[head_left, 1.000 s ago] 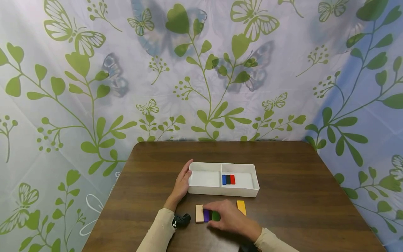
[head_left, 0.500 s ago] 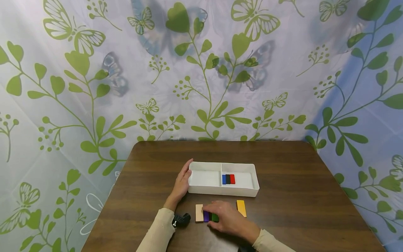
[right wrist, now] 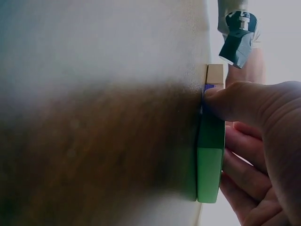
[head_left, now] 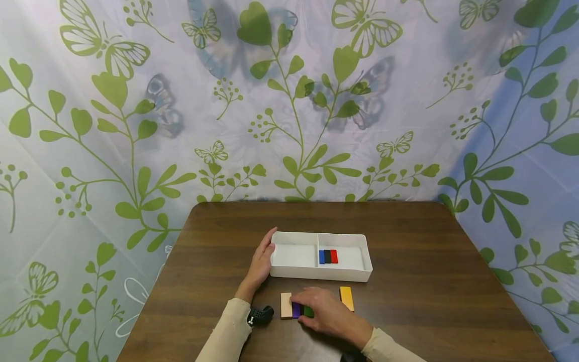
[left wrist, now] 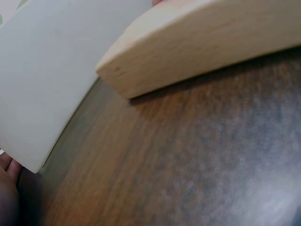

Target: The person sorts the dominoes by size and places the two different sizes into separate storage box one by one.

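your right hand (head_left: pixel 327 314) pinches the green block (head_left: pixel 309 311) near the table's (head_left: pixel 429 301) front edge while your left hand (head_left: pixel 261 261), fingers relaxed, rests against the white tray (head_left: pixel 316 274).

The counter (head_left: pixel 407 301) looks like dark brown wood with long grain lines and a soft shine, and the white tray (head_left: pixel 294 274) beyond the fingers (head_left: pixel 312 297) looks like smooth, matt plastic. The pale block (head_left: pixel 286 305) just left of the fingers is bare, unpainted wood with a fine grain, while the green block (right wrist: pixel 210 165) under the fingers, the purple block (head_left: pixel 296 310) beside it and the yellow block (head_left: pixel 346 297) to their right look painted, smooth and flat in colour. The curtain (head_left: pixel 135 125) far behind is thin cloth with printed green leaves and butterflies, and the sleeves (head_left: pixel 226 332) are soft beige cloth.
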